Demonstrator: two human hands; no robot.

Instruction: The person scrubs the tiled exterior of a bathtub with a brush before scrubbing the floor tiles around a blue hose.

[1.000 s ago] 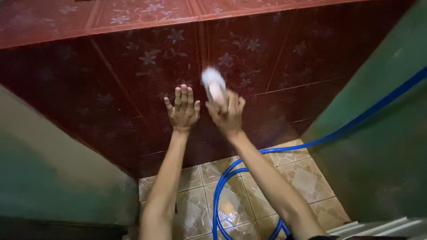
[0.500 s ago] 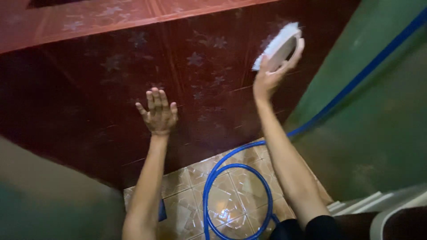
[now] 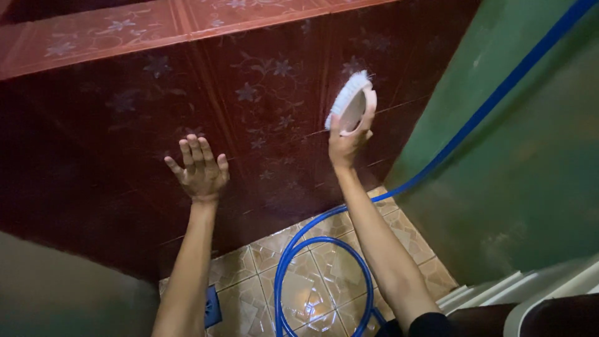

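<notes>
The hose [image 3: 324, 249] runs off the near edge at the floor and off the far right corner along the green wall [image 3: 530, 156], so neither end shows. Both forearms are cut by the near edge, and the left hand [image 3: 198, 170] hides the tile behind its palm. The brush [image 3: 350, 106] is partly covered by the right hand [image 3: 347, 142], its bristles slightly blurred, and whether they touch the tiles cannot be told.
</notes>
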